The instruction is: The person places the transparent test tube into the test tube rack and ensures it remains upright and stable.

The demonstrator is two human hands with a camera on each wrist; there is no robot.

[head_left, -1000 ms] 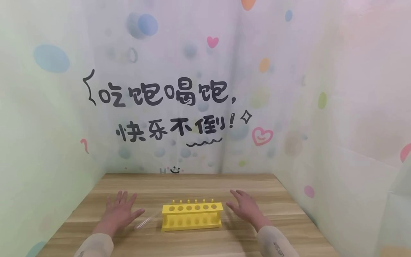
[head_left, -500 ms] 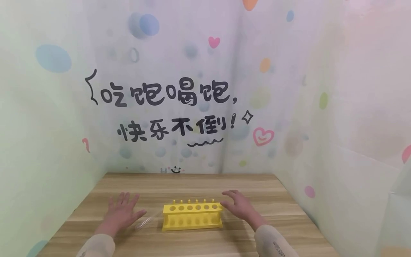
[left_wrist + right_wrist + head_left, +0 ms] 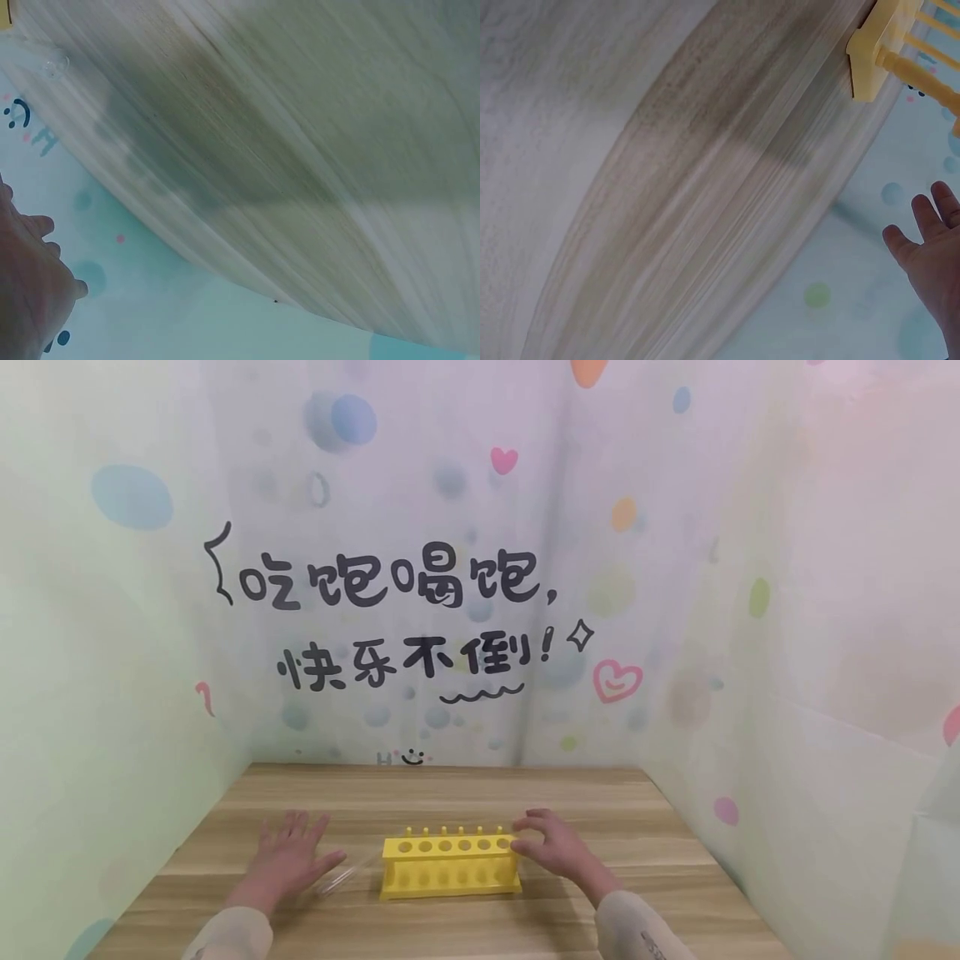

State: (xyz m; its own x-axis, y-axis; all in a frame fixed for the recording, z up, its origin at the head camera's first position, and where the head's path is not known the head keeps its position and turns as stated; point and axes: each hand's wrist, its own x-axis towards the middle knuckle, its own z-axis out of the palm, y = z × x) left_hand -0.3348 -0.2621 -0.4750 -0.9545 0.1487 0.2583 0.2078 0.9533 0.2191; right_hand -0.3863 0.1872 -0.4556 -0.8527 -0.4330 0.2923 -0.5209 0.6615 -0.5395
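A yellow test tube rack [image 3: 453,854] with a row of holes and a row of pegs behind stands upright on the table. To its left lies a clear tube [image 3: 336,882], probably a test tube; one round end of the tube [image 3: 54,64] shows in the left wrist view. My left hand [image 3: 285,860] is spread flat over the table just left of the tube, holding nothing. At the rack's right end is my right hand [image 3: 553,846], its thumb and fingers apart and slightly bent, overlapping the rack's corner in the head view. The right wrist view shows these fingers [image 3: 928,219] bare of any object.
The wood-grain table [image 3: 450,793] ends at a white back wall [image 3: 420,477] printed with dots, hearts and dark Chinese lettering. Pale walls also rise along the left and right sides. Light sleeves [image 3: 641,922] cover both forearms.
My right hand has moved left to the rack's right end, its fingers bending a little. The left hand, tube and rack stay in place, while the head view shifts slightly.
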